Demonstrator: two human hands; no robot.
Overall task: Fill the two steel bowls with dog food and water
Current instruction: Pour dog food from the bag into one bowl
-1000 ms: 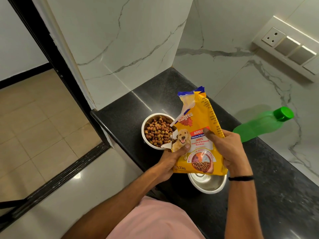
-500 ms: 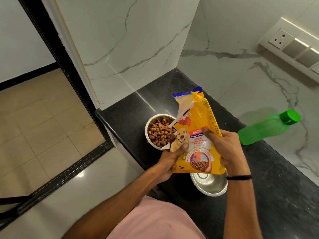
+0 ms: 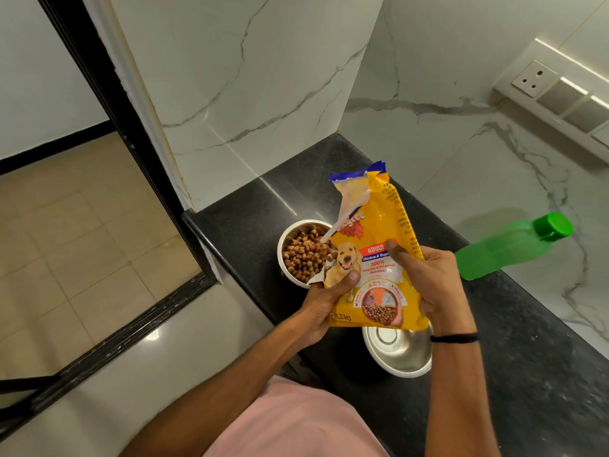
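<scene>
A yellow dog food bag (image 3: 375, 245) with a torn top is held upright above the black counter. My left hand (image 3: 326, 301) grips its lower left edge and my right hand (image 3: 431, 285) grips its right side. Behind the bag to the left stands a steel bowl (image 3: 286, 245) holding brown kibble. A second steel bowl (image 3: 398, 354), with nothing in it, sits just below the bag. A green water bottle (image 3: 507, 249) with its green cap on stands at the right by the wall.
The black granite counter (image 3: 527, 374) runs along a white marble wall and ends at a corner behind the bowls. A switch panel (image 3: 560, 100) is mounted at upper right. The counter's left edge drops to a tiled floor (image 3: 66, 242).
The bag has stayed upright in both hands with almost no movement. The view has shifted slightly; bowls and bottle are where they were.
</scene>
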